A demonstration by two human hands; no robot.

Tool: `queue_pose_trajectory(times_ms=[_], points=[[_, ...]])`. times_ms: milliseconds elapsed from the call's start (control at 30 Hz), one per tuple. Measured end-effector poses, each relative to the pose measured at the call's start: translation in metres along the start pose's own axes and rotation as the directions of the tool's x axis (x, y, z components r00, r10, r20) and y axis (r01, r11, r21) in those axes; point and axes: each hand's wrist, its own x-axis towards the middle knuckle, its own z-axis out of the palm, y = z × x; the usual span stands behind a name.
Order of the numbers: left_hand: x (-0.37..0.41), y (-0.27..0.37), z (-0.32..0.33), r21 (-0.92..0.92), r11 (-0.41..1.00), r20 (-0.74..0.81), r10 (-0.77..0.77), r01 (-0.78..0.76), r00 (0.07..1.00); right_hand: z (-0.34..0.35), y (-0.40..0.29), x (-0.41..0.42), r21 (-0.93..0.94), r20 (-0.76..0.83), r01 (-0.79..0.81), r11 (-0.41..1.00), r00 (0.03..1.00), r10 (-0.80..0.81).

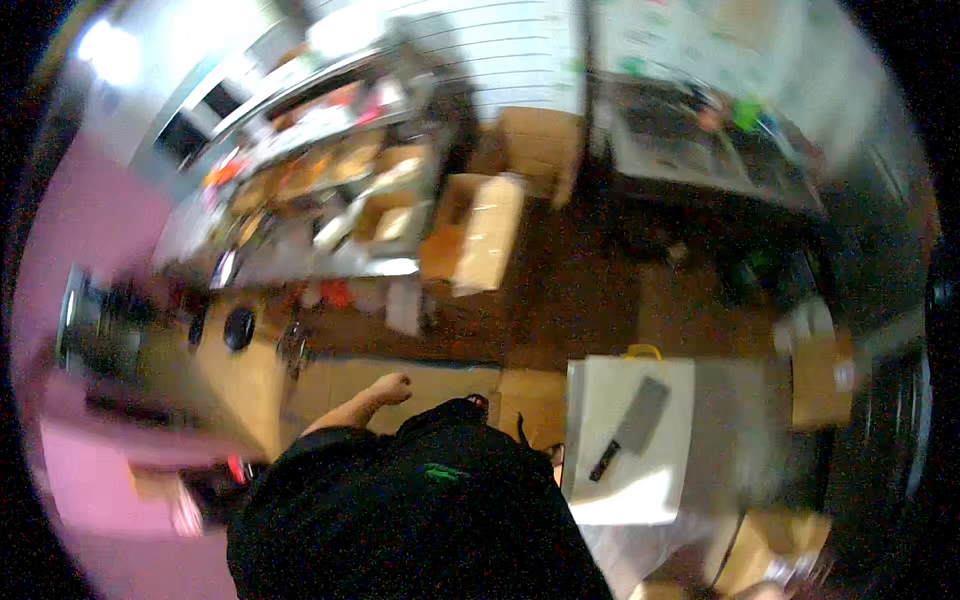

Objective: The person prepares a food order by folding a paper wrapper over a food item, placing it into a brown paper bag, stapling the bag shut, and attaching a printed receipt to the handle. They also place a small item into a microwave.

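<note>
My left hand (391, 388) hangs in front of my black shirt, above cardboard (330, 382) laid on the floor. Its fingers look loosely curled; blur hides whether they touch each other, and I see nothing held. A blur at the bottom right edge may be part of my right hand (769, 592), beside a brown package (780, 544). To my right lies a white cutting board (600, 397) with a yellow handle (643, 351). A cleaver (646, 416) with a black handle rests on it at a slant.
On the left, a metal shelf rack (375, 267) carries boxes and packets. An upright cardboard box (487, 232) stands by its end. Beyond is a sink counter (675, 161). A cardboard box (821, 382) stands at the right. A dark appliance or cabinet (112, 345) is at far left.
</note>
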Motion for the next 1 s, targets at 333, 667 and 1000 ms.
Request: queue_pose_trajectory(times_ms=[333,667,1000], points=[[-0.059,-0.102,0.147,-0.566,0.798,0.027,0.267,-0.205,0.963,0.041,-0.41,-0.386,0.697,-0.402,0.586,0.414,0.796,-0.452],[-0.127,-0.282,0.042,-0.713,0.581,-0.336,0.207,-0.392,0.919,-0.071,-0.638,-0.846,0.956,0.263,0.265,0.125,-0.592,-0.761],[-0.102,-0.493,-0.102,-0.826,0.45,-0.488,-0.273,-0.338,0.829,-0.06,-0.83,-1.049,0.828,0.53,0.544,0.136,-0.679,-0.508]])
